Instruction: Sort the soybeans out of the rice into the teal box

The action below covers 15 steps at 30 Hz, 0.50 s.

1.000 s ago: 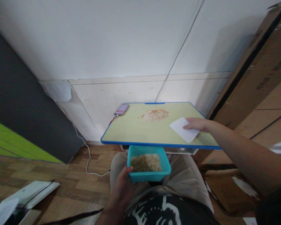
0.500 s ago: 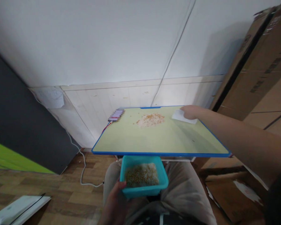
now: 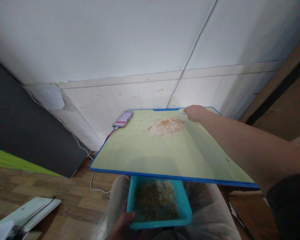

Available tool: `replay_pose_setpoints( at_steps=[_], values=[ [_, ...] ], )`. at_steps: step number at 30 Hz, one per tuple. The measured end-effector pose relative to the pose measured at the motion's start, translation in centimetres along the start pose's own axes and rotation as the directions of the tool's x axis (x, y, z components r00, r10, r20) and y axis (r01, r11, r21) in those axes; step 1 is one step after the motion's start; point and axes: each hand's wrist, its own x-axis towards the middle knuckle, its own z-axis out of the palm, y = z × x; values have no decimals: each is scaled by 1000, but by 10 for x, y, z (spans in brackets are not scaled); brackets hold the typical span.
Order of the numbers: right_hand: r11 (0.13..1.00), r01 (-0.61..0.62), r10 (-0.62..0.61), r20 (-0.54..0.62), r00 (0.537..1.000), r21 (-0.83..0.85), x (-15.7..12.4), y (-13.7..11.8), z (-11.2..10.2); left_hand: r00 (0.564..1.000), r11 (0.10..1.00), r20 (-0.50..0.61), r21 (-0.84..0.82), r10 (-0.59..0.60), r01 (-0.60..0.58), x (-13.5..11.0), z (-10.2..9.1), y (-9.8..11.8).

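Observation:
My left hand grips a turquoise plastic tub by its left side, thumb over the rim, in my lap under the table's front edge. Yellowish grains and white rice-like grains lie inside the tub. On the pale green tabletop with a blue rim is a loose heap of white and orange-yellow grains. My right hand is closed on a thin white card, beside the heap's far right edge. The card shows almost edge-on; whether it touches the tabletop I cannot tell.
A phone-like device, blurred out, lies at the table's far left corner with a red cord. Behind stands a white wall with a hanging cable. Cardboard boxes stand to the right, and a flat white box lies on the floor.
My right hand has moved left with the white card, from the table's right side to the heap, and the card has turned nearly edge-on. The camera view has shifted; the tub appears closer.

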Motion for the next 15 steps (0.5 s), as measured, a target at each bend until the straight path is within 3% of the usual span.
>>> replay_pose_setpoints(
  at_steps=[3,11,15],
  values=[
    [1000,23,-23,5,1000,5,4,3,1,1000,1000,-13,-7,-26,26,-4,5,0],
    [991,72,-66,61,996,-112,-12,0,-7,991,995,-100,62,84,-78,-9,21,-1],
    [992,68,-58,95,994,-105,-24,-7,-9,991,987,-54,108,124,-117,-9,22,1]
  ],
)
